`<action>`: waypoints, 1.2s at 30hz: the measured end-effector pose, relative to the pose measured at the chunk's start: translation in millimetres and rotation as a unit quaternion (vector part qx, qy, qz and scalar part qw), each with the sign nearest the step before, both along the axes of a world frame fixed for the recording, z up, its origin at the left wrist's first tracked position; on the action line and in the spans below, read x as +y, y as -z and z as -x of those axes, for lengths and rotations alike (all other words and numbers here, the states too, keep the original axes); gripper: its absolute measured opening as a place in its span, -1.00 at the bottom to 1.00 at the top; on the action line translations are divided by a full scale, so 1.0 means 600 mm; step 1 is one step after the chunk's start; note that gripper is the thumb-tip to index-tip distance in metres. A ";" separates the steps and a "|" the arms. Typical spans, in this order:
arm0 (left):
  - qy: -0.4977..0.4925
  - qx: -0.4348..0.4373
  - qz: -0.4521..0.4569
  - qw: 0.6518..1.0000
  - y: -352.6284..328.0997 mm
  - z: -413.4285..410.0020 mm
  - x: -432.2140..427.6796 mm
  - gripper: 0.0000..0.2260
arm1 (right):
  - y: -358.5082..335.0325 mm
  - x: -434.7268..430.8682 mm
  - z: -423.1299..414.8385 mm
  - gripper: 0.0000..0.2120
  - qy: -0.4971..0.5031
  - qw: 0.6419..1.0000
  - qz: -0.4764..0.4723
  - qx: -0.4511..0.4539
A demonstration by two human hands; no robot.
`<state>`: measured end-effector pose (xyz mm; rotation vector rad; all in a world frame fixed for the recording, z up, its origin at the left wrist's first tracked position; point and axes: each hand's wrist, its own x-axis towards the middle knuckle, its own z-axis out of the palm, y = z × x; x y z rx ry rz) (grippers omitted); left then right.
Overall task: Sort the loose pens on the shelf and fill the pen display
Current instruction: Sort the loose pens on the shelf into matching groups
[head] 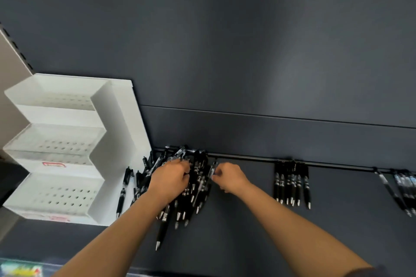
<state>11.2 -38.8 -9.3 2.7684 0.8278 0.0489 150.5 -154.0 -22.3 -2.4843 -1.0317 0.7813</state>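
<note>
A heap of loose black pens (193, 189) lies on the dark shelf (247, 231) against the back rail. My left hand (171, 179) rests on top of the heap with its fingers curled among the pens. My right hand (230, 176) pinches one black pen (211, 172) at the heap's right edge. A white tiered pen display (60, 150) with perforated trays stands at the left; its holes hold no pens. A tidy row of black pens (292, 183) lies to the right, and another group (403, 189) sits at the far right edge.
A dark back panel (247, 51) rises behind the shelf, with a thin black rail (247, 158) along its base. A few stray pens (123, 189) lie beside the display. Colourful packaging (20, 269) shows at the bottom left corner.
</note>
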 end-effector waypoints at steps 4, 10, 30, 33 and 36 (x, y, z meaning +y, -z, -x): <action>0.009 -0.012 0.000 1.000 0.001 0.015 0.016 -0.88 | 0.008 0.030 0.029 -0.85 0.101 0.993 0.022 0.049; 0.018 -0.014 0.022 0.999 0.012 0.032 0.034 -0.86 | 0.019 0.054 0.039 -0.84 0.126 0.989 0.075 0.028; 0.075 -0.002 0.021 0.997 0.015 -0.011 -0.006 -0.80 | 0.019 0.042 0.010 -0.78 0.138 0.985 0.106 0.001; 0.098 0.047 -0.029 0.994 0.019 -0.023 -0.025 -0.77 | 0.020 0.023 0.001 -0.83 0.150 0.986 0.076 0.023; 0.088 0.103 -0.088 0.987 0.027 -0.033 -0.045 -0.74 | 0.020 0.005 -0.002 -0.82 0.161 0.985 0.050 0.032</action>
